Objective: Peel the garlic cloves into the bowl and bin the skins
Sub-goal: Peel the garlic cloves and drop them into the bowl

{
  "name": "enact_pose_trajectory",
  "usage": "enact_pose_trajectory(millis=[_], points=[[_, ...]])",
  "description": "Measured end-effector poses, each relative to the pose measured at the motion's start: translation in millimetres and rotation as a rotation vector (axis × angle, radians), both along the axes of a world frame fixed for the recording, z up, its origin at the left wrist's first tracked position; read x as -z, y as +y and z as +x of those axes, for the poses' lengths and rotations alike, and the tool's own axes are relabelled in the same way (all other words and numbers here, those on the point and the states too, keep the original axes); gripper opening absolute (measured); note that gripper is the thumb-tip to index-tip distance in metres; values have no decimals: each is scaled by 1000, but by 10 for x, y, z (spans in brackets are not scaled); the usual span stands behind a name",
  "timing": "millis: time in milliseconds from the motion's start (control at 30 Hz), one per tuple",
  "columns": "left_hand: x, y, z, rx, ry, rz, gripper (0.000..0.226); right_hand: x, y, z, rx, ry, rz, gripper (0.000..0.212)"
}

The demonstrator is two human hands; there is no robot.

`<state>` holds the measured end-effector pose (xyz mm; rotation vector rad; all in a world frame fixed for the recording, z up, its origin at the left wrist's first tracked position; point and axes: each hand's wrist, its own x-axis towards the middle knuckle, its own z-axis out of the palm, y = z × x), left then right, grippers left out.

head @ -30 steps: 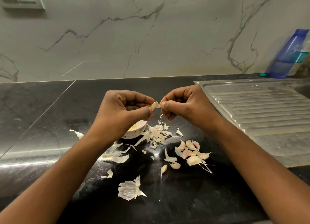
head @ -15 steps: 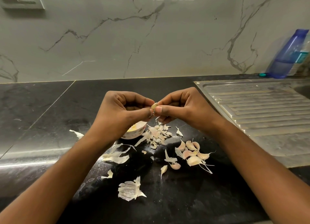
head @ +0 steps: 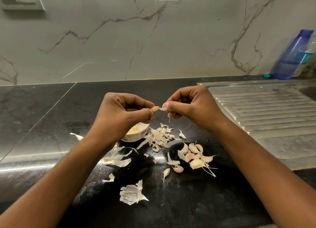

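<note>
Here, above the black desk (head: 171, 202), the left hand (head: 123, 115) pinches a garlic clove (head: 155, 108) while the right hand (head: 189, 106) tugs its skin (head: 162, 109) away — held over the bowl (head: 136, 134), apparently so it drops in; unpeeled cloves (head: 195, 157) wait nearby.

Skins (head: 159, 135), cloves (head: 195, 157) crowd counter (head: 188, 202) right of bowl (head: 136, 137).

Black counter (head: 51, 118), veined grey wall (head: 153, 39)
</note>
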<state>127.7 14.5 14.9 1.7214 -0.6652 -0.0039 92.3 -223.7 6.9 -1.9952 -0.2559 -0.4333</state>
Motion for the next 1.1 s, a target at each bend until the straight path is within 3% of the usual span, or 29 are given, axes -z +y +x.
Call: enact_pose_trajectory(millis=[333,533,800,967,1100], points=[[24,7,20,-26,-73,55,12,-19,15,-54,-179,82,10,16],[29,-1,-2,-10,-102,89,12,-14,53,-64,-163,50,-59,16],[-1,1,-15,29,-12,25,13,-15,75,-72,-160,33,-10,11],[-30,-5,-40,86,85,-74,31,-32,81,-86,-160,55,75,10],[-39,-14,-40,109,128,-116,29,-32,107,-92,-166,66,128,10]])
